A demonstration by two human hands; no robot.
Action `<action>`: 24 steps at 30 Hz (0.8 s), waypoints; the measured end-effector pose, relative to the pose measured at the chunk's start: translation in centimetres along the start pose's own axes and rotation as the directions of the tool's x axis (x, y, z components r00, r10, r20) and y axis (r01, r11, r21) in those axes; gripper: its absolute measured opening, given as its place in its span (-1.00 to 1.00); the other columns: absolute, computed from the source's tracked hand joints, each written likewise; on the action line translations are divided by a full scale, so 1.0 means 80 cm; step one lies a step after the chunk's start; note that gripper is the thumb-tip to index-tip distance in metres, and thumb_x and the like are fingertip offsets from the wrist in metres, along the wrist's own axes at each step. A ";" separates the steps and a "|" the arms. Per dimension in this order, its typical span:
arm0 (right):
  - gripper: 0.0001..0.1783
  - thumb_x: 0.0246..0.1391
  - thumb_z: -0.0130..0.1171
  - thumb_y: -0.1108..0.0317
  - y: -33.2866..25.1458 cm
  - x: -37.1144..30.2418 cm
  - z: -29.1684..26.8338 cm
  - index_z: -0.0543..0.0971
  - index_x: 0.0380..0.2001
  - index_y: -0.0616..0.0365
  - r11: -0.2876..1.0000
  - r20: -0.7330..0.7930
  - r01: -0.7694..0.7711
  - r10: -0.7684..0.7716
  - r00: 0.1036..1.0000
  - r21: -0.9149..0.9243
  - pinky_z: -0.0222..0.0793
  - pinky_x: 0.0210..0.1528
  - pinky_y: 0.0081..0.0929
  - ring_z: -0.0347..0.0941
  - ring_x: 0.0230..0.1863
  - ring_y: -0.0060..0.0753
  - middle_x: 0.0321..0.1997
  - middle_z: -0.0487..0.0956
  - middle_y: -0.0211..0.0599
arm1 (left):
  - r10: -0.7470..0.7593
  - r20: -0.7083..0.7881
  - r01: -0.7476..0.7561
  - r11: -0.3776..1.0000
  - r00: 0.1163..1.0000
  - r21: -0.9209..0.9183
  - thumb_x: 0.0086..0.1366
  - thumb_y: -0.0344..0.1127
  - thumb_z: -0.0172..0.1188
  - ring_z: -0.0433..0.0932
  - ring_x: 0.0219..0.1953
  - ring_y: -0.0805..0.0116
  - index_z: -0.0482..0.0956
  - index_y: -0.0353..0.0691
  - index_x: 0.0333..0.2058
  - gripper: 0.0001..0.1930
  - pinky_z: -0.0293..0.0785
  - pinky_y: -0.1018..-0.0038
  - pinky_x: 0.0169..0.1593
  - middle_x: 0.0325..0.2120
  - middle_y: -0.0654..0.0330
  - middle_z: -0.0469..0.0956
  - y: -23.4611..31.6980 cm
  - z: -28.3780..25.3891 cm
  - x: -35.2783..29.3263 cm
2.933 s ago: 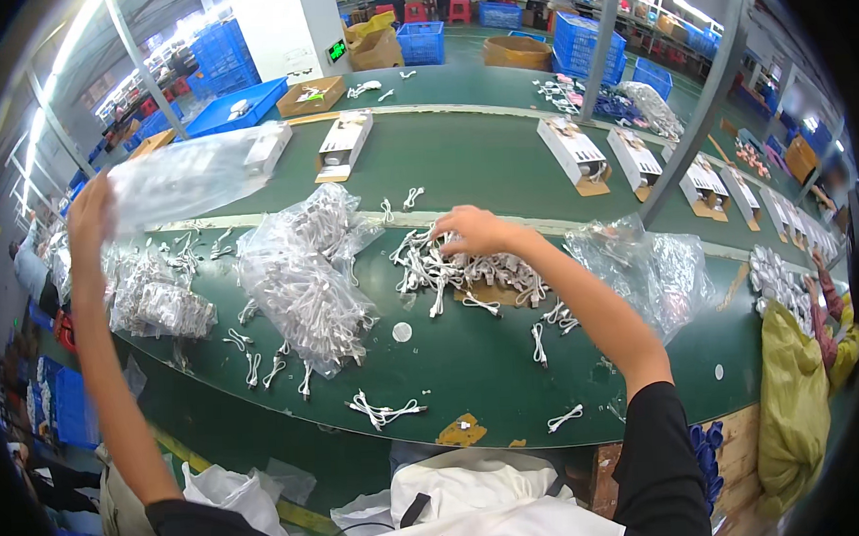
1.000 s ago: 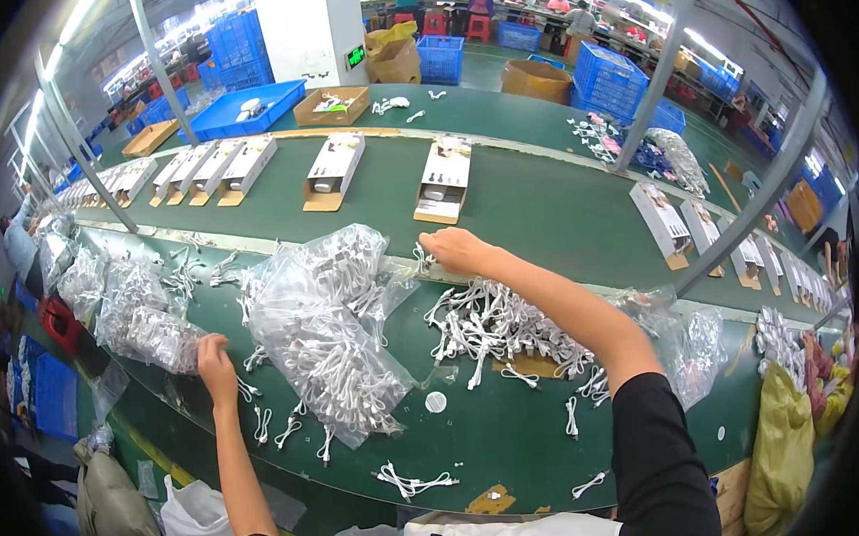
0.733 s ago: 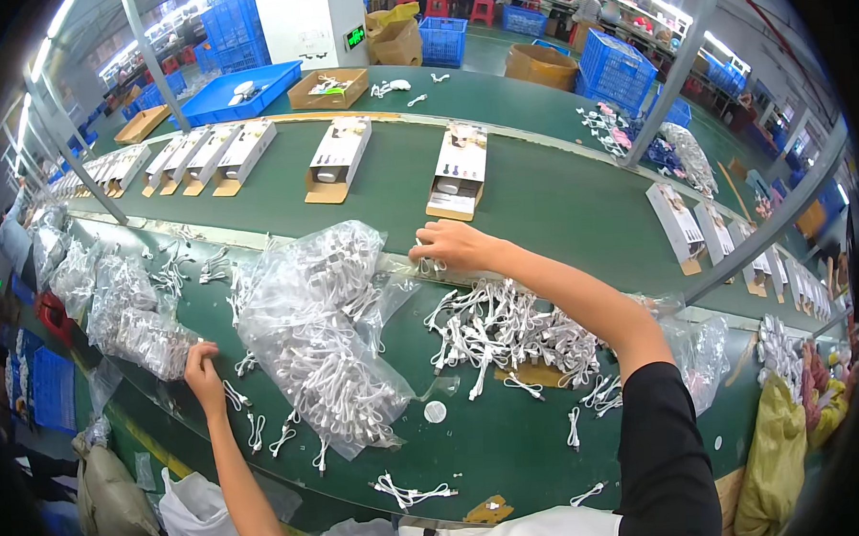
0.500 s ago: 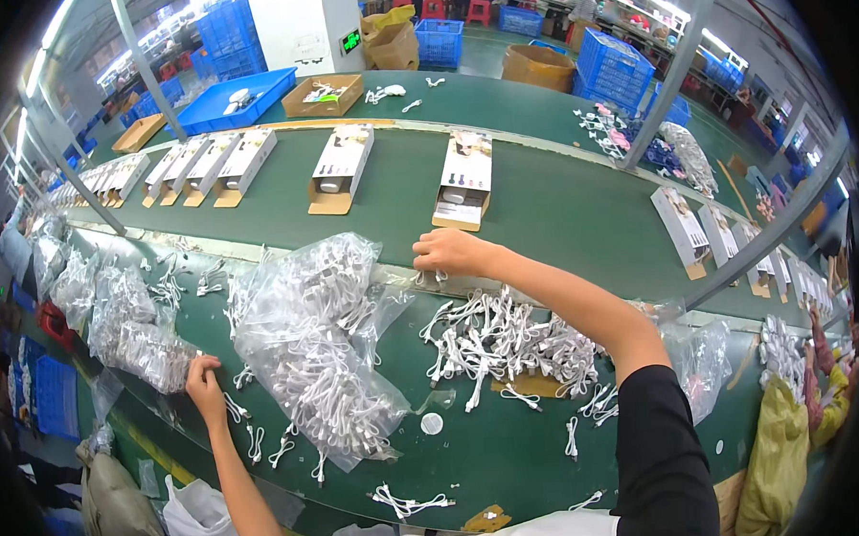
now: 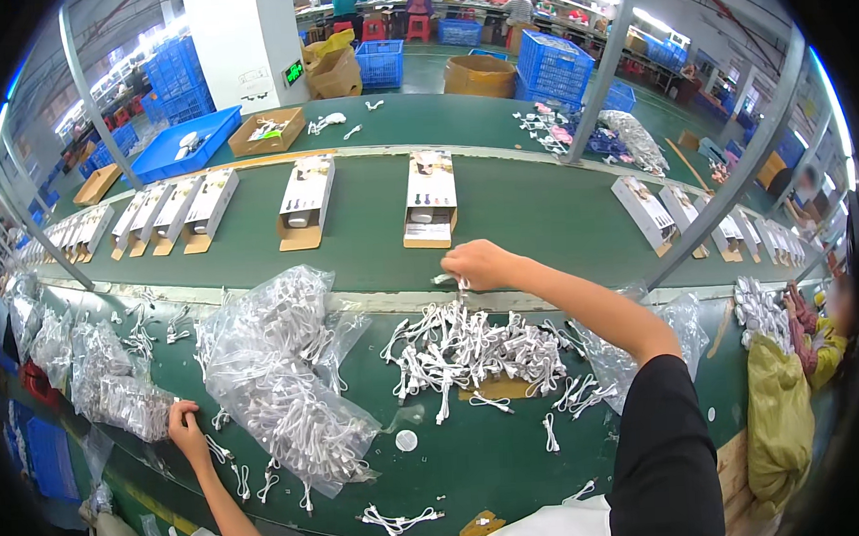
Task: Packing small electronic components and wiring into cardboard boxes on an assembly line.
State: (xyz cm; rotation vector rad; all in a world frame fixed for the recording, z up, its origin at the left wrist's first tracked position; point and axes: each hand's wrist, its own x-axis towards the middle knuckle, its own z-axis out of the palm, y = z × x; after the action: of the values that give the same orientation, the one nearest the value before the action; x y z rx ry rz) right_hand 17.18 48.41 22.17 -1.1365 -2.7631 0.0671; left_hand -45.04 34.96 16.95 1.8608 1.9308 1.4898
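Observation:
My right hand is closed on a white cable, its ends showing at the fingertips. It hovers just beyond a loose pile of white cables, in front of an open white box with a white item in its mouth. At the left, my left hand has its fingers curled together beside a clear bag of packed cables; what they pinch, if anything, is too small to make out. Between the hands lies a large clear plastic bag full of white cables.
More open boxes stand in a row along the green belt. Beyond are a blue tray and a cardboard tray. A metal post rises at the right, near another person's hands. Loose cables lie near me.
The view has shifted, moving most of the scene leftward in the picture. My right hand has moved right, away from the nearest box's front. My left hand stays by the packed cables.

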 end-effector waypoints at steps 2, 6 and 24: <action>-0.86 -0.12 0.14 0.38 -0.009 -0.024 -0.004 0.46 -0.41 0.06 0.996 0.020 -0.050 0.048 0.999 0.080 0.39 -0.29 -0.17 0.49 -0.32 -0.06 -0.47 0.52 -0.22 | 0.000 0.012 0.000 1.000 1.000 -0.020 0.09 -0.65 -0.05 0.48 -0.34 0.29 0.41 -0.38 -0.51 -0.91 0.38 0.47 -0.14 -0.48 0.12 0.48 0.002 0.002 -0.001; -0.80 -0.08 0.24 0.26 -0.038 -0.039 -0.021 0.54 -0.35 0.06 0.960 0.146 -0.184 0.155 0.977 0.209 0.39 -0.28 -0.19 0.51 -0.31 -0.06 -0.40 0.59 -0.18 | -0.008 0.023 0.009 0.999 1.000 -0.042 0.10 -0.64 -0.06 0.48 -0.31 0.28 0.41 -0.38 -0.50 -0.92 0.38 0.47 -0.11 -0.45 0.11 0.49 0.000 -0.001 0.003; -0.78 -0.23 0.22 0.38 -0.077 -0.043 -0.015 0.64 -0.38 -0.05 0.926 0.148 -0.290 0.260 0.954 0.244 0.45 -0.21 -0.18 0.54 -0.24 -0.09 -0.34 0.62 -0.24 | 0.019 -0.033 -0.019 1.000 0.999 -0.024 -0.01 -0.64 -0.10 0.46 -0.38 0.26 0.38 -0.38 -0.57 -0.90 0.38 0.44 -0.19 -0.54 0.10 0.45 -0.012 -0.002 -0.003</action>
State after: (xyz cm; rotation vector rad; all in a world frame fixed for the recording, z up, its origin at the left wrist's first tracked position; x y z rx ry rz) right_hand 15.48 41.60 23.56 -1.4723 -2.5614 0.5299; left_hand -45.76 34.84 16.30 1.8616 1.9049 1.5513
